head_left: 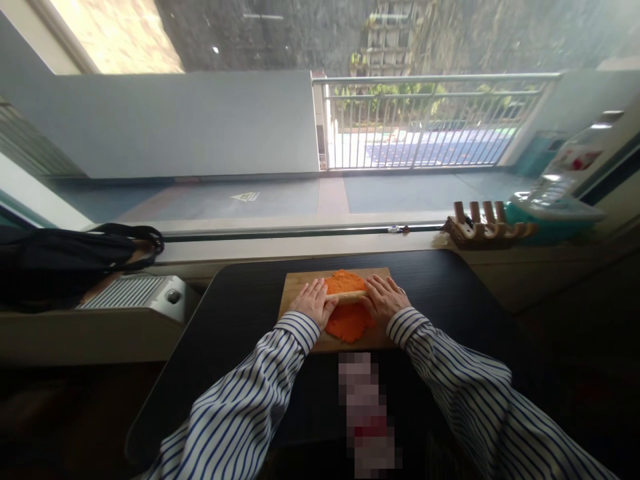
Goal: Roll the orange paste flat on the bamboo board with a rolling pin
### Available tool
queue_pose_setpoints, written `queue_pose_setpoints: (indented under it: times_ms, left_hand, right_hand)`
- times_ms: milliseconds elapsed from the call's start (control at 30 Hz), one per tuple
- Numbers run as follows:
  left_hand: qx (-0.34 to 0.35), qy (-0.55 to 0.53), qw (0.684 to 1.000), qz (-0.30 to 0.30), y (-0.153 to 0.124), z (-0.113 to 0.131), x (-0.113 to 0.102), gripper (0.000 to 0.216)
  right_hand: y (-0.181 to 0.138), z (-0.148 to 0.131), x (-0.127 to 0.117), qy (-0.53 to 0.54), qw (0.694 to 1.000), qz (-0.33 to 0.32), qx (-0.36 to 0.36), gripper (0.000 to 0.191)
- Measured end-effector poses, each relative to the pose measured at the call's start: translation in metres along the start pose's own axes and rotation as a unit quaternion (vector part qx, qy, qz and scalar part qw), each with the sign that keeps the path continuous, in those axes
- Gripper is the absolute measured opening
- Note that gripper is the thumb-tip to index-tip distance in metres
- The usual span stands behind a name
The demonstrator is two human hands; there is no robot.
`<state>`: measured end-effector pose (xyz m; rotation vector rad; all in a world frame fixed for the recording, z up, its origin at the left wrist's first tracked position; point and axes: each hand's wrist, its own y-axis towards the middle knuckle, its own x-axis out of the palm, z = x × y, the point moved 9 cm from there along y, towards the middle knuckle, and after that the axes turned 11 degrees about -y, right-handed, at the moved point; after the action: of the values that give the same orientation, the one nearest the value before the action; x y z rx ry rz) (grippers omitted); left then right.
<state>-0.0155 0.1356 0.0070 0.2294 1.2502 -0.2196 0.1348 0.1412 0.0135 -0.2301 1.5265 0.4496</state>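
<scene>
A flat sheet of orange dough (349, 320) lies on a wooden board (295, 287) in the middle of a dark table (240, 313). A light wooden rolling pin (347, 297) lies across the dough. My left hand (313, 301) presses flat on the pin's left end, fingers stretched out. My right hand (384, 299) rests the same way on its right end. Both sleeves are white with dark stripes.
A window with a railing beyond runs along the far side. On the sill at the right stand a wooden rack (483, 225) and a teal container with a clear lid (550, 213). A black bag (65, 260) and a white radiator (135, 293) are at the left.
</scene>
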Motion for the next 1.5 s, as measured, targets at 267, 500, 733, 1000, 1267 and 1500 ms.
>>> queue_pose_setpoints:
  times_ms: [267,500,733,1000,1267,1500]
  left_hand:
    - [0.042,0.004,0.998,0.038,-0.035,0.017,-0.001,0.059]
    - [0.069,-0.007,0.996,0.055,-0.050,0.023,-0.006,0.052]
    - [-0.075,-0.022,0.990,0.119,-0.022,-0.002,-0.024,0.055]
    - [-0.116,0.011,0.989,0.087,-0.012,-0.014,-0.006,0.051]
    - [-0.087,0.024,0.995,0.048,-0.015,-0.009,0.000,0.053]
    - [-0.005,0.046,0.993,0.108,-0.049,0.013,-0.001,0.055]
  right_hand:
    - [-0.039,-0.008,-0.002,-0.002,0.999,0.031,-0.025,0.053]
    - [-0.054,-0.012,-0.008,-0.008,0.998,0.047,-0.044,0.049]
    - [-0.059,-0.014,-0.023,0.004,0.996,0.075,-0.056,0.042]
    - [-0.001,0.009,-0.025,0.053,0.998,0.019,0.027,0.040]
    - [0.007,0.005,0.004,0.007,0.998,-0.048,0.048,0.047]
    - [-0.037,-0.009,-0.001,-0.043,0.998,-0.026,0.030,0.053]
